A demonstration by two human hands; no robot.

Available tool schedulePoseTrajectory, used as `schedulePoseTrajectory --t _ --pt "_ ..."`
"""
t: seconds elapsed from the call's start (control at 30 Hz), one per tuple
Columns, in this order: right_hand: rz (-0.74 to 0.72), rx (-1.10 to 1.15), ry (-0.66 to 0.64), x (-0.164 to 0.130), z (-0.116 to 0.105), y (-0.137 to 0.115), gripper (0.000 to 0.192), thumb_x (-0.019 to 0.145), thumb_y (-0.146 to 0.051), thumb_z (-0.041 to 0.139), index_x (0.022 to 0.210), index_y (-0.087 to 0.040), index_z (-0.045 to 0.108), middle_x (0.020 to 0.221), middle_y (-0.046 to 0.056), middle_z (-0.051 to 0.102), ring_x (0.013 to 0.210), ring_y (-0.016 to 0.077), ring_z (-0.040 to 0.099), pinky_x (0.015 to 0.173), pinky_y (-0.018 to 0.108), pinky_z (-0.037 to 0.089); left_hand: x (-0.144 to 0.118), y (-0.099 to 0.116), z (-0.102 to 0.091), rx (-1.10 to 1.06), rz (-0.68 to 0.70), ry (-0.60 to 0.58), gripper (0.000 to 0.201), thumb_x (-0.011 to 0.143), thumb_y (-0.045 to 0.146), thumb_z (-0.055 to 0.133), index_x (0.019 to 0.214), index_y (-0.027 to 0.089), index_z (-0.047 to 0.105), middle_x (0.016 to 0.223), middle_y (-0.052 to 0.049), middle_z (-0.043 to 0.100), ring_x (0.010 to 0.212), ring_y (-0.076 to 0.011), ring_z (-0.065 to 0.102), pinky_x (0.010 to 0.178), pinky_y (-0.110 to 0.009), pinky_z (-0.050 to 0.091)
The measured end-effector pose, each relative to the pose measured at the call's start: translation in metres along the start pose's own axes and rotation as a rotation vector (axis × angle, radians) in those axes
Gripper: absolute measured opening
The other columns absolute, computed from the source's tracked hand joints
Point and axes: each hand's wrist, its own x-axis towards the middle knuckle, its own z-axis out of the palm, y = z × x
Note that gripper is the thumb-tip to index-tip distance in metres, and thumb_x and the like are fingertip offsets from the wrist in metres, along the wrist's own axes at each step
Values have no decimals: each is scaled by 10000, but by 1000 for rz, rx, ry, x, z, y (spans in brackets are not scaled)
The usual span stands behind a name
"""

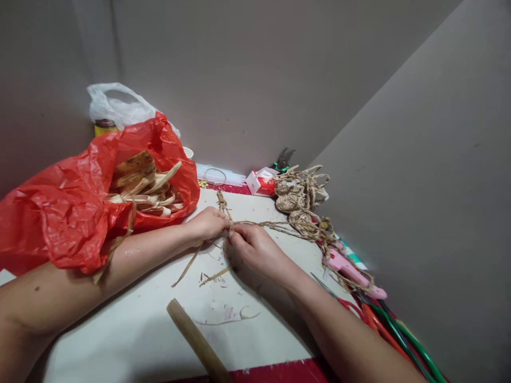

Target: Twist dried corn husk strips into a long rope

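Note:
My left hand (208, 224) and my right hand (252, 248) meet over the white table top (131, 330), both pinching a thin stick wrapped in jute twine (223, 205). The wrapped stick points away from me past my left fingers. A strand of twine (263, 224) runs from my right fingertips to a tangled pile of jute cord (301, 205) at the back right. Thin straw strips (213, 276) lie on the table just under my hands.
A red plastic bag (72, 213) holding dried husk strips (149, 191) sits at the left, a white bag (120, 109) behind it. A bamboo stick (195, 340) lies near the front edge. A pink tool (351, 272), scissors and green rods lie at the right. Grey walls enclose the corner.

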Motion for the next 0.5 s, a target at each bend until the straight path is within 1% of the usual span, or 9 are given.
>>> schedulePoseTrajectory --t 0.07,0.13,0.2,0.27,0.33,0.43,0.47,0.5 --pt "52 -77 -4 0 5 -1 283 845 -198 339 690 -156 572 683 52 614 610 140 504 575 233 324 -1 1 1 -62 -32 -21 260 731 197 523 512 172 385 373 69 295 303 -40 207 340 -223 99" --pt "97 -174 -14 -1 11 0 291 863 -222 340 777 -152 609 733 78 645 628 154 532 583 246 320 -3 3 2 -123 -76 -32 275 735 187 511 509 177 354 371 74 274 300 -37 195 343 -219 95" --pt "118 -273 -12 -2 16 -1 301 880 -245 336 859 -150 621 773 101 663 635 165 549 585 260 310 -5 5 3 -144 -91 -25 254 731 178 516 519 172 377 367 76 275 300 -36 193 343 -216 95" --pt "102 -332 -42 -7 16 -6 301 884 -246 335 840 -149 617 753 104 659 611 161 539 570 264 298 -7 7 4 -131 -74 -25 206 721 160 535 541 158 435 360 74 295 301 -37 203 343 -213 97" --pt "4 -297 -180 -15 9 -15 287 875 -239 355 745 -152 596 697 81 637 566 135 501 549 254 293 -7 9 2 -122 -51 -47 173 716 148 552 562 149 472 349 76 299 297 -36 200 344 -213 91" --pt "-215 -81 -518 -25 -14 -24 262 852 -267 438 644 -157 553 600 23 583 510 96 442 519 222 303 -6 14 -4 -117 -35 -92 156 733 159 561 591 145 500 339 87 275 288 -33 182 349 -214 79" --pt "-235 21 -595 -25 -23 -23 275 851 -295 455 631 -157 544 568 9 566 493 89 436 506 213 308 -6 16 -6 -112 -31 -105 152 739 164 562 599 144 507 341 88 273 287 -32 181 350 -213 82" --pt "-207 121 -607 -23 -30 -20 302 853 -331 462 617 -157 533 535 -1 548 474 86 432 490 207 311 -6 17 -8 -111 -29 -114 153 741 165 564 600 145 507 344 88 275 288 -31 183 352 -213 86"
